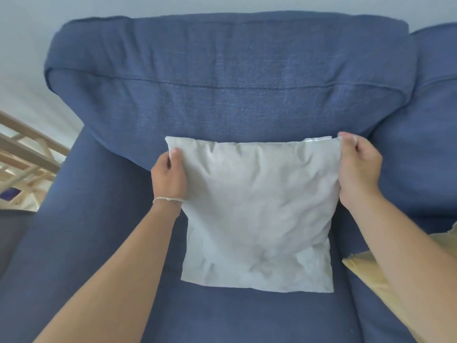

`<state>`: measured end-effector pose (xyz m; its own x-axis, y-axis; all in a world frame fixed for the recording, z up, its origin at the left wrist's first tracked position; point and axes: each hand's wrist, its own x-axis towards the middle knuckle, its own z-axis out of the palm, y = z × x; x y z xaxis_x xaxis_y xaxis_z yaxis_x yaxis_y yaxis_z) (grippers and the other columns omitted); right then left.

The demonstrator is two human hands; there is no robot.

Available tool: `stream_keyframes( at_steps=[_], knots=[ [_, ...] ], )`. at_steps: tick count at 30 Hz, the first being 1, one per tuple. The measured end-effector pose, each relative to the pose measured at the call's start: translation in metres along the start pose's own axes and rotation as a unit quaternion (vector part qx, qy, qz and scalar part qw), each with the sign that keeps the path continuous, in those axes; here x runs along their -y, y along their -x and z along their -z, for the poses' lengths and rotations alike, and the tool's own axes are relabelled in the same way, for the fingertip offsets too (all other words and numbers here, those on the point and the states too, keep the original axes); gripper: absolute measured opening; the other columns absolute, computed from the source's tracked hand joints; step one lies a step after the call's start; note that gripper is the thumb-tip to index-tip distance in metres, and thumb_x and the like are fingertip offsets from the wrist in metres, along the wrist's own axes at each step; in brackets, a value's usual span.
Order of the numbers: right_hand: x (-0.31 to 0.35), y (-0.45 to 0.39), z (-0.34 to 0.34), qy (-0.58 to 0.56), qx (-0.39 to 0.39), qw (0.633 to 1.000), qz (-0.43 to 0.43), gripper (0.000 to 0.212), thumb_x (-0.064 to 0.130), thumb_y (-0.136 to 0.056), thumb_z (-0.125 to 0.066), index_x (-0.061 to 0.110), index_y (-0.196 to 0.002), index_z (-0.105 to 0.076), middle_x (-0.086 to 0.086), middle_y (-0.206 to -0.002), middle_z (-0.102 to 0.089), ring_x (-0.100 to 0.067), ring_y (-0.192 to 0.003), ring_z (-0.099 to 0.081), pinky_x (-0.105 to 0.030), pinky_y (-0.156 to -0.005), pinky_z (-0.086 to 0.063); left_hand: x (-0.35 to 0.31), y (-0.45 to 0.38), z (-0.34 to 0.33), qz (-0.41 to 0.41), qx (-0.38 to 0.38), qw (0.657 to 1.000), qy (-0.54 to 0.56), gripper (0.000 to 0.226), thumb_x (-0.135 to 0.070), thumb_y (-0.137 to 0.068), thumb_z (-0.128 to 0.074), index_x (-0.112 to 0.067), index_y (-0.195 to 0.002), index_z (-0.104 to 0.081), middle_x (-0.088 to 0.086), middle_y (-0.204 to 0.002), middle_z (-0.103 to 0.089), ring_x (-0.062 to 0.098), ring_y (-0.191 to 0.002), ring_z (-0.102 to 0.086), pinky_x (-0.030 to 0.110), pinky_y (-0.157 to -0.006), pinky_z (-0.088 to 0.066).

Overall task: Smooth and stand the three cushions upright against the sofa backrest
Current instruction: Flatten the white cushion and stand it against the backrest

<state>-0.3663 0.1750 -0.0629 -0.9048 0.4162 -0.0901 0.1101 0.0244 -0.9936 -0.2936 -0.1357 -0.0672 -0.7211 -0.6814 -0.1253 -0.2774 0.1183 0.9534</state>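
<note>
Hands hold one grey cushion [257, 209] by its two upper corners, in front of the blue sofa backrest [227, 78]. The left hand [169, 175] pinches the upper left corner between thumb and fingers [176, 152], and the right hand [358, 167] pinches the upper right corner in the same way, with its fingers [352, 139] closed on the cloth. I think the corners are held like this so that the cover is pulled flat and the filling can sink down evenly, because the surface shows many wrinkles, mostly in the lower half. The cushion's top edge is near the bottom of the backrest, and its lower edge seems to touch the seat [235, 318], so it leans more than it stands. It is probably being set upright now.

A second cushion [371, 276], yellowish, lies at the right, partly hidden behind the right forearm; I cannot tell if it is standing. A third cushion is not in view. No box or basket is visible, so nothing is held inside anything. A thin bracelet [169, 200] is on the left wrist.
</note>
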Motion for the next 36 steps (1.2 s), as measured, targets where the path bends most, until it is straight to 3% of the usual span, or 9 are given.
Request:
stream_keyframes(
  at_steps=[4,10,17,20,24,28,30,33,36],
  knots=[
    [0.007,-0.006,0.000,0.012,-0.009,1.000,0.024,0.021,0.023,-0.097,-0.058,0.028,-0.085,-0.073,0.015,-0.084,-0.071,0.002,-0.080,-0.062,-0.022,-0.081,-0.053,-0.005,-0.016,0.006,-0.049,-0.014,0.999,0.000,0.044,-0.029,-0.098,-0.053,0.004,-0.071,-0.040,-0.003,-0.067,-0.031,0.008,-0.059,-0.028,0.028,-0.058,-0.028],
    [0.014,-0.019,0.004,0.026,0.001,0.999,0.048,0.024,0.026,-0.097,-0.057,0.032,-0.080,-0.072,0.014,-0.084,-0.070,0.000,-0.081,-0.061,-0.024,-0.082,-0.052,-0.019,-0.020,0.007,-0.071,-0.032,0.996,0.052,0.029,-0.028,-0.100,-0.054,-0.017,-0.075,-0.061,-0.011,-0.065,-0.047,-0.005,-0.051,-0.042,0.009,-0.056,-0.039],
    [0.034,-0.023,-0.002,-0.031,-0.012,0.996,0.084,0.019,0.020,-0.097,-0.057,0.025,-0.088,-0.073,0.013,-0.089,-0.072,0.003,-0.083,-0.064,-0.020,-0.083,-0.053,-0.019,-0.032,0.010,-0.047,-0.021,0.989,0.139,0.028,-0.032,-0.095,-0.060,-0.025,-0.068,-0.065,-0.021,-0.055,-0.050,0.001,-0.060,-0.044,0.020,-0.066,-0.041],
    [0.032,-0.023,0.001,-0.006,0.014,0.997,0.080,0.017,0.025,-0.098,-0.057,0.023,-0.096,-0.073,0.013,-0.096,-0.073,0.003,-0.089,-0.065,-0.025,-0.091,-0.054,-0.006,-0.032,0.020,-0.011,0.032,0.992,0.124,0.025,-0.043,-0.090,-0.061,-0.028,-0.073,-0.071,-0.015,-0.063,-0.052,0.009,-0.068,-0.044,0.032,-0.072,-0.038],
    [-0.007,-0.008,0.027,0.007,0.012,1.000,-0.015,0.033,0.047,-0.096,-0.055,0.023,-0.111,-0.073,0.009,-0.106,-0.074,-0.009,-0.099,-0.068,-0.047,-0.101,-0.055,0.021,-0.009,0.036,0.104,0.110,0.967,0.205,0.030,-0.035,-0.098,-0.052,-0.020,-0.116,-0.070,-0.001,-0.107,-0.074,0.019,-0.094,-0.069,0.036,-0.087,-0.052],
    [-0.065,0.042,0.069,0.071,0.121,0.984,-0.107,0.030,0.023,-0.101,-0.055,0.028,-0.126,-0.069,0.011,-0.115,-0.076,-0.009,-0.110,-0.070,-0.043,-0.102,-0.052,0.066,0.032,0.043,0.165,0.186,0.963,0.100,0.029,-0.006,-0.091,-0.055,-0.010,-0.114,-0.071,0.004,-0.114,-0.075,0.032,-0.114,-0.067,0.044,-0.097,-0.056],
    [-0.088,0.064,0.079,0.134,0.182,0.969,-0.100,0.032,0.016,-0.101,-0.058,0.025,-0.130,-0.068,0.015,-0.116,-0.073,0.004,-0.104,-0.068,-0.030,-0.097,-0.053,0.080,0.043,0.033,0.130,0.200,0.971,-0.028,0.018,-0.004,-0.091,-0.054,-0.006,-0.098,-0.071,0.001,-0.092,-0.076,0.028,-0.098,-0.070,0.044,-0.092,-0.057],
    [-0.101,0.066,0.075,0.201,0.154,0.964,-0.077,0.017,0.022,-0.101,-0.059,0.025,-0.103,-0.076,0.019,-0.094,-0.073,-0.001,-0.093,-0.071,-0.016,-0.076,-0.048,0.079,0.047,0.014,0.080,0.143,0.978,-0.132,0.024,-0.013,-0.094,-0.058,-0.004,-0.072,-0.059,0.003,-0.063,-0.062,0.020,-0.064,-0.054,0.036,-0.065,-0.048],
    [-0.104,0.057,0.070,0.260,0.082,0.961,-0.036,0.024,0.027,-0.100,-0.060,0.013,-0.098,-0.079,0.003,-0.091,-0.076,-0.016,-0.093,-0.069,-0.022,-0.071,-0.044,0.085,0.034,0.020,0.081,0.077,0.989,-0.096,0.037,-0.027,-0.091,-0.061,0.006,-0.076,-0.053,0.011,-0.071,-0.053,0.021,-0.067,-0.046,0.035,-0.062,-0.041]
  ],
)
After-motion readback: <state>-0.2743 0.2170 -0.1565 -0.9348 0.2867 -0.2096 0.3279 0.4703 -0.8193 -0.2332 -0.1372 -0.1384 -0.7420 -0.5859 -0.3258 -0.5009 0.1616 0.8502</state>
